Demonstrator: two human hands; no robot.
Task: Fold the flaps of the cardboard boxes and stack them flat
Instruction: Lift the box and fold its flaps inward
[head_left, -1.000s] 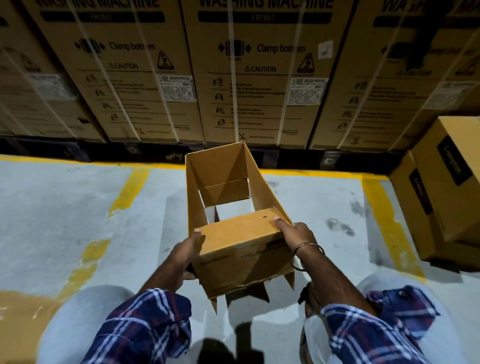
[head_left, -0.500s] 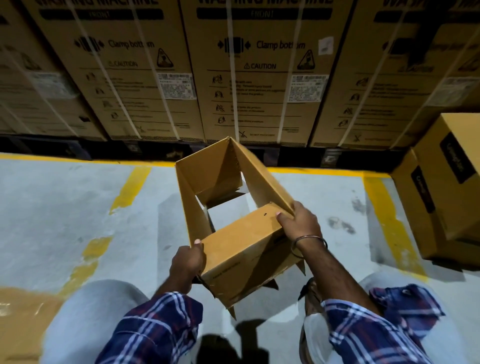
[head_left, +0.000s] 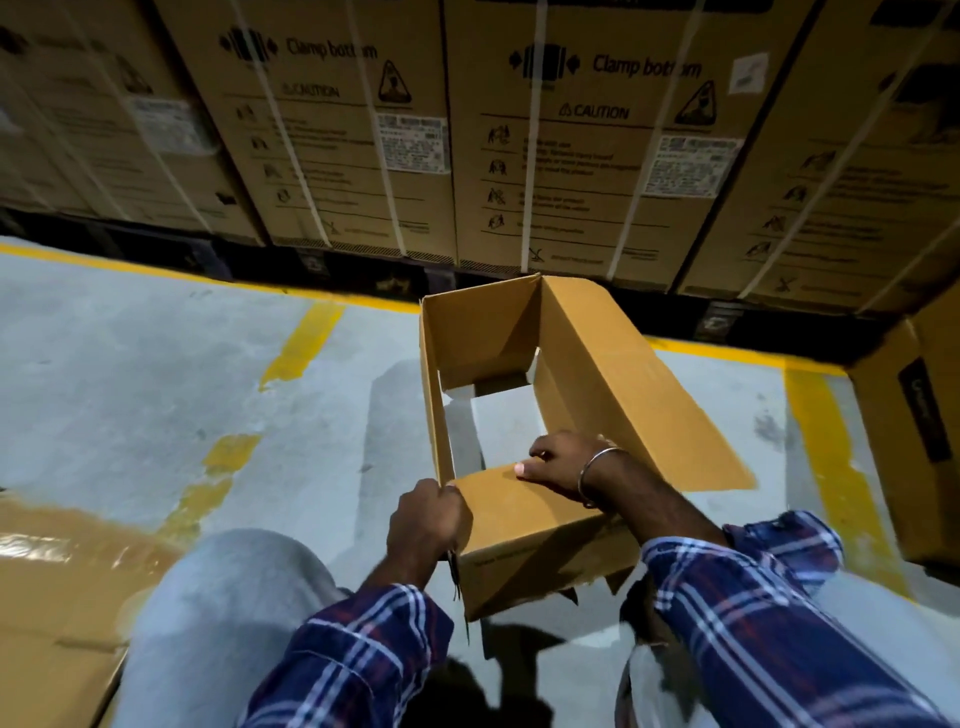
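Grey concrete floor marked with yellow lines runs to a far wall of strapped appliance cartons printed "Clamp bottom" and "CAUTION". At centre we hold an open-ended cardboard box above the floor, its walls skewed out of square so that bare floor shows through the middle. Our left hand curls its fingers round the box's near left corner edge, gripping it. Our right hand, a metal bangle on the wrist, clasps the top edge of the near panel, thumb pressed on the outer face and fingers hooked over to the inside. Small flaps jut from the box's near underside. Plaid sleeves cover both forearms, and our grey-trousered knees sit near the bottom of the view. Flattened cardboard lies on the floor at near left; another brown carton with a dark label stands at the right edge.
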